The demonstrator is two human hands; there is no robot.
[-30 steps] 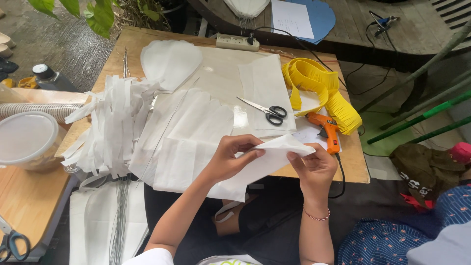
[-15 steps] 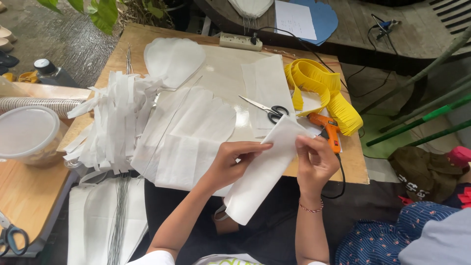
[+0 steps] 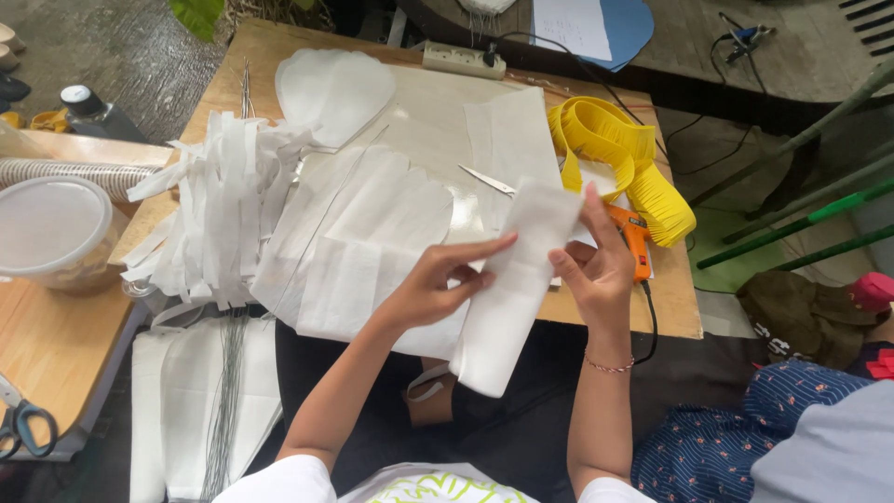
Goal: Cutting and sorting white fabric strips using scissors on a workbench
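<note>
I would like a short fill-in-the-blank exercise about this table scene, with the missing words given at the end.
1. Both hands, left hand and right hand, hold a folded piece of ____ paper.
2. The coil of fringed strip near the right hand is ____.
3. The glue gun behind the right hand is ____.
4. The power strip lies at the ____ edge of the table.

Missing words: white; yellow; orange; far

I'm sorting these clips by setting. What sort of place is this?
Likely an informal craft workspace, perhaps outdoors: a wooden table piled with cut white paper strips, an orange glue gun, and yellow fringed paper.
</note>
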